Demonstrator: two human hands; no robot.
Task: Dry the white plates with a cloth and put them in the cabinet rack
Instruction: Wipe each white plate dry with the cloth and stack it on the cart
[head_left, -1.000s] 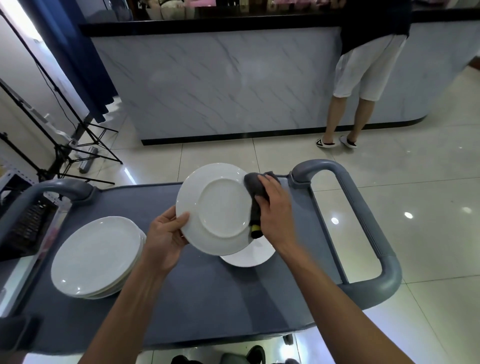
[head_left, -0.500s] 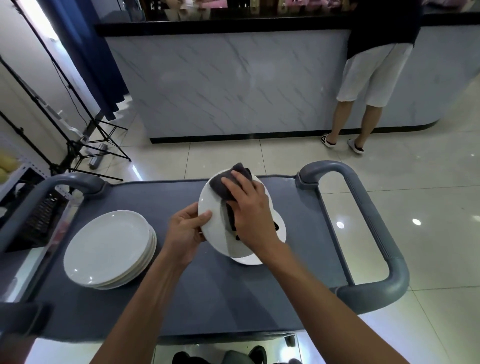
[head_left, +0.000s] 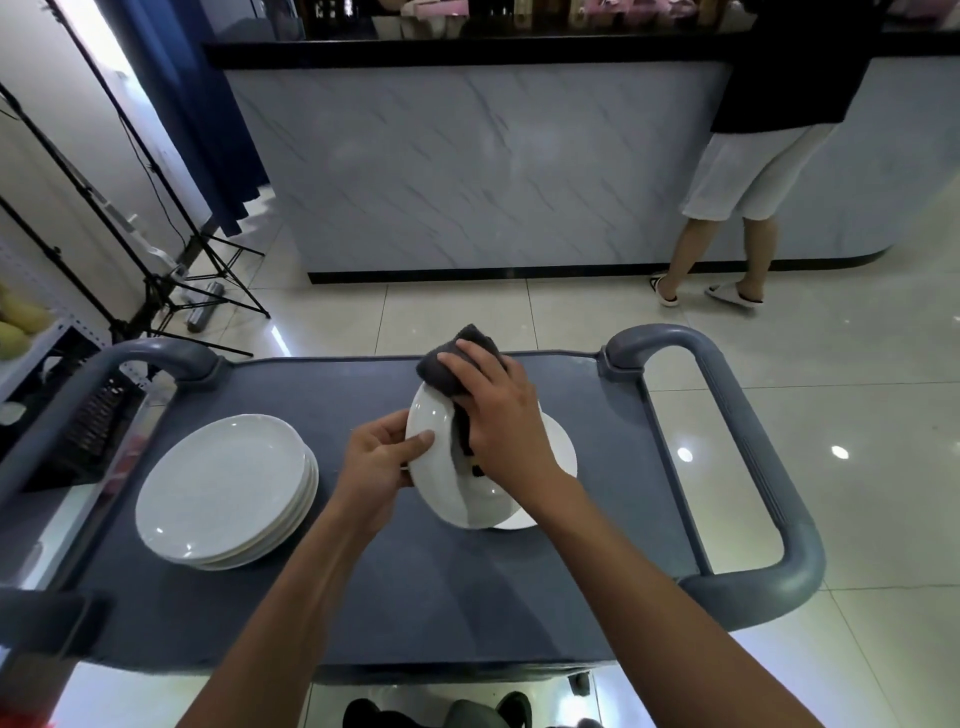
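My left hand (head_left: 382, 457) grips the left rim of a white plate (head_left: 441, 478), thumb on its upper face, holding it tilted above the grey cart top (head_left: 363, 587). My right hand (head_left: 506, 421) presses a dark grey cloth (head_left: 449, 366) onto the plate's face, covering most of it. Another white plate (head_left: 561, 441) lies flat on the cart under the held one, mostly hidden. A stack of white plates (head_left: 226, 491) sits on the cart's left side. No cabinet rack is in view.
The cart has grey loop handles at right (head_left: 769, 493) and left (head_left: 78, 384). A person (head_left: 748, 171) stands at the marble counter (head_left: 493, 166) beyond. Light-stand tripods (head_left: 171, 280) stand on the tiled floor at left, beside a shelf (head_left: 47, 343) with yellow fruit.
One second ago the plate's underside faced me with the cloth at its right rim. The plate has since turned face up and lower, and my right hand with the cloth moved onto its face.
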